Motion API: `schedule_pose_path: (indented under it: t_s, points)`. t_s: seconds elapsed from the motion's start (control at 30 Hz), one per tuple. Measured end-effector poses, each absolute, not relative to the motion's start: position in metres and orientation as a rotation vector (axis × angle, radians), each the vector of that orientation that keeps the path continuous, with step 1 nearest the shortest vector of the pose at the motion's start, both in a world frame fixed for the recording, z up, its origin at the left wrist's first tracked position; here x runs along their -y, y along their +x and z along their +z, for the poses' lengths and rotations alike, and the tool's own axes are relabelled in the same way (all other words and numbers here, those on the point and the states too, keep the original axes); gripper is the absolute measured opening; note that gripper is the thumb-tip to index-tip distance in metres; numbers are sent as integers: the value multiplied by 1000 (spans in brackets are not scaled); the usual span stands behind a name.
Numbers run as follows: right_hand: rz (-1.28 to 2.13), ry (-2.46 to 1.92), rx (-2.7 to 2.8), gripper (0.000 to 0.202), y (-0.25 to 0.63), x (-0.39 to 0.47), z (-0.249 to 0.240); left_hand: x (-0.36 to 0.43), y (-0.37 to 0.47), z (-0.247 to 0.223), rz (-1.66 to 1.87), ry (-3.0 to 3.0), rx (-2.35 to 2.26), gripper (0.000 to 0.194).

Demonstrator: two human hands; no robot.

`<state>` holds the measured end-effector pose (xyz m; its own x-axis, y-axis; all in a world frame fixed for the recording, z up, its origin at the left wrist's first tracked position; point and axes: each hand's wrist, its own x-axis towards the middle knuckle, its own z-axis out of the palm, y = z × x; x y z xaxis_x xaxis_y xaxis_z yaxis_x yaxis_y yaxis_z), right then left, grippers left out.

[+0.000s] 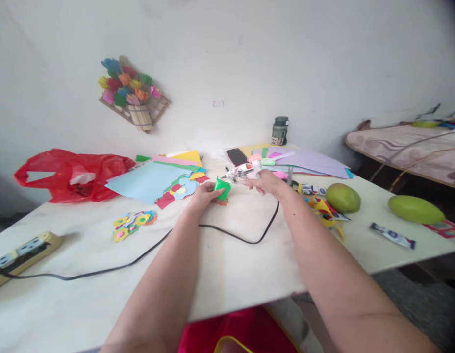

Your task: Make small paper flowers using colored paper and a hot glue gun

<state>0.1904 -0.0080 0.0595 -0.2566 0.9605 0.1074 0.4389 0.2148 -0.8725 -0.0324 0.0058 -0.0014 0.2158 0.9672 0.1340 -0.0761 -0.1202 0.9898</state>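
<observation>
Near the middle of the white table, my left hand [205, 196] pinches a bright green paper piece [222, 189] between thumb and fingers. Beneath the green piece, a bit of orange paper [223, 201] shows on the tabletop. Just to the right, my right hand [263, 182] is closed around the handle end of a white glue gun [244, 169], its tip pointing left towards the green piece. A black cord [245, 240] runs across the table below my hands. Cut paper flowers [134, 224] lie to the left, and colourful cut shapes [181, 189] sit beside my left hand.
A red plastic bag [75, 174] and a power strip [27, 252] are at the left. Paper sheets [308, 161], a phone [236, 157] and a dark bottle [280, 131] stand or lie behind. Green fruits [342, 197] and a glue tube [392, 236] lie at the right.
</observation>
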Motion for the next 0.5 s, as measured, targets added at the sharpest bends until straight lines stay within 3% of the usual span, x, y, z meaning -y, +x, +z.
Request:
schedule_pose_path:
  t_s: [0.5]
  points:
    - [972, -1275, 1806, 28, 192, -2, 49, -3, -32, 1, 1115, 1383, -950, 39]
